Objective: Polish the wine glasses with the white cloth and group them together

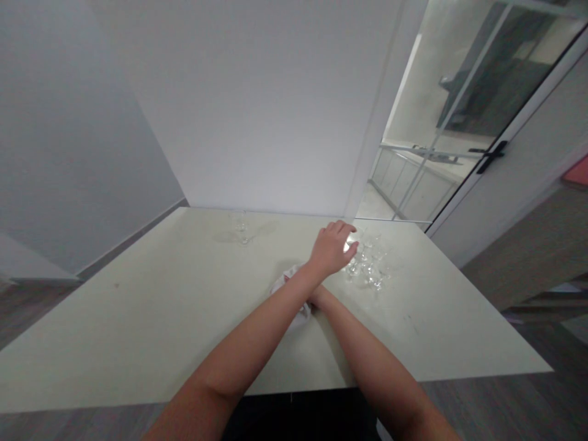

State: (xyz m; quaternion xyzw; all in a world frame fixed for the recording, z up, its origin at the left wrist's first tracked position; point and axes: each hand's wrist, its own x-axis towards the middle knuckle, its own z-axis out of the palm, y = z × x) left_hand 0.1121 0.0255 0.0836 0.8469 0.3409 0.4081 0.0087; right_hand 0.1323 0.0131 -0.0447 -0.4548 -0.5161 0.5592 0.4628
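Note:
My left hand (332, 247) reaches across to the right over my right arm. Its thumb and fingers are apart, beside the nearest of several clear glasses (369, 263) clustered on the table. Whether the fingertips touch a glass I cannot make out. Under my left forearm, my right hand (315, 296) is mostly hidden, its fingers out of sight. A crumpled white cloth (301, 316) lies around it, showing on both sides of the forearm. Further left stands a single clear glass (242, 228) that looks stemmed.
The pale table (184, 318) reaches back to a white wall (257, 110). A glass-paned door with a black handle (492, 157) is at the right. Brown shelving (528, 245) stands beyond the table's right edge.

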